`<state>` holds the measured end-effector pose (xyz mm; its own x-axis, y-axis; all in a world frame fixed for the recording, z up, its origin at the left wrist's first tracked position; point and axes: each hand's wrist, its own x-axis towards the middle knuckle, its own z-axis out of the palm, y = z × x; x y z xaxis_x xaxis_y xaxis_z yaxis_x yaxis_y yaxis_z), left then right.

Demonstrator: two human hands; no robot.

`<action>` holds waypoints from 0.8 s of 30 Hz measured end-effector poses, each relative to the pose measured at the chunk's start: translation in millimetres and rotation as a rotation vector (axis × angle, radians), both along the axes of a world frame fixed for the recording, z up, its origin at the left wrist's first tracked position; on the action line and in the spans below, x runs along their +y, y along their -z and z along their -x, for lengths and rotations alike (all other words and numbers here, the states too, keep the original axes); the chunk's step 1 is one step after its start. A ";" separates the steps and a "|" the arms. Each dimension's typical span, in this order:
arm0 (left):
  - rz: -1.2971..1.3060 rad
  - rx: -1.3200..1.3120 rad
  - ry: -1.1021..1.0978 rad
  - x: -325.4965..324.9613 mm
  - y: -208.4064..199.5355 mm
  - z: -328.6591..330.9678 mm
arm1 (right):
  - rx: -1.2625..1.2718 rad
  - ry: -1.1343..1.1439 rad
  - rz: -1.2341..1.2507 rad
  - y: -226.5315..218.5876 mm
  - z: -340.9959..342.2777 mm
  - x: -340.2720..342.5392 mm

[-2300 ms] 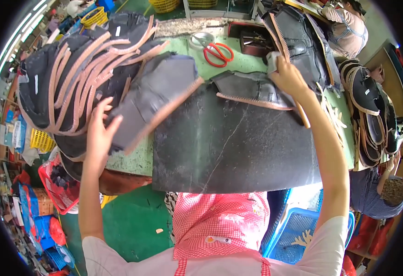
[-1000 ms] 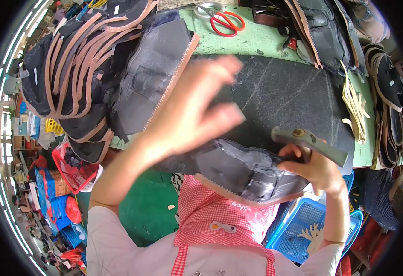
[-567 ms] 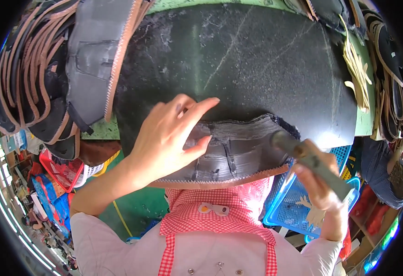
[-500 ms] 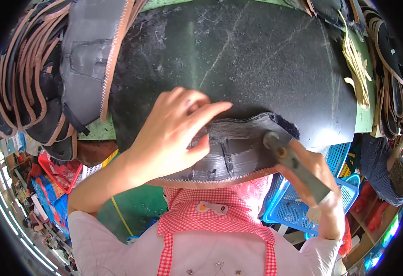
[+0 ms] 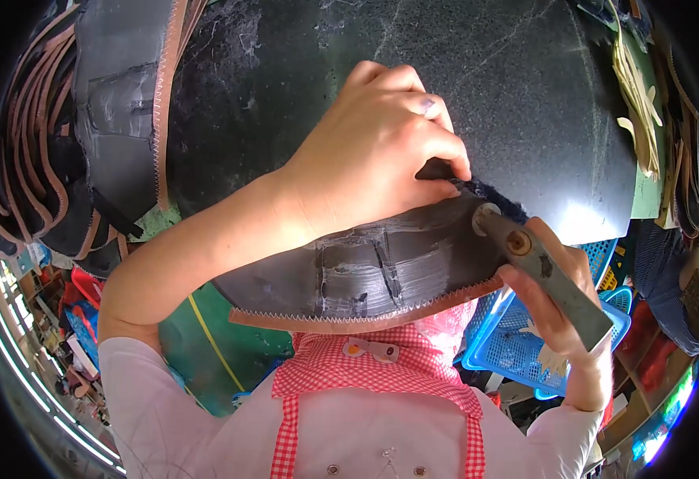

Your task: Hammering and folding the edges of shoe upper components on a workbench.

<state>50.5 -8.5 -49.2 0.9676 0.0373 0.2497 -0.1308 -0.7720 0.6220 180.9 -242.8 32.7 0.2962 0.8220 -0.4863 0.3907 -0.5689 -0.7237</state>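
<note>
A curved dark leather shoe upper piece (image 5: 349, 279) lies at the near edge of the black work board (image 5: 517, 112). Brown trim with white zigzag stitching runs along its near edge, and dark fuzzy lining shows at its far right corner. My left hand (image 5: 381, 148) is closed at the piece's far edge, thumb and forefinger pinching near that corner. In my right hand (image 5: 537, 307) is a hammer (image 5: 561, 279) with a grey metal head. Its round face is over the right end of the piece; the handle is mostly hidden below the head.
Stacked brown-edged pieces (image 5: 26, 176) and a large grey piece (image 5: 118, 104) occupy the left side. Pale thin strips (image 5: 635, 96) lie at the board's right edge, with more pieces (image 5: 681, 144) beyond. Blue plastic baskets (image 5: 517, 351) stand below at right.
My left hand has moved right and away from me, its fingers closing on the far edge of the piece. The hammer has shifted slightly right, and the view has shifted a little.
</note>
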 end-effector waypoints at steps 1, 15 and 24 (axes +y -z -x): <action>-0.006 -0.002 0.006 0.3 -0.1 -0.3 | -0.022 -0.017 -0.097 -3.5 -3.9 1.8; -0.086 -0.146 0.002 -8.9 4.8 9.1 | -0.097 0.137 -0.134 -2.8 -0.1 23.8; -0.195 -0.163 -0.007 -11.3 3.3 19.2 | -0.180 -0.227 -0.075 -4.2 -4.3 26.8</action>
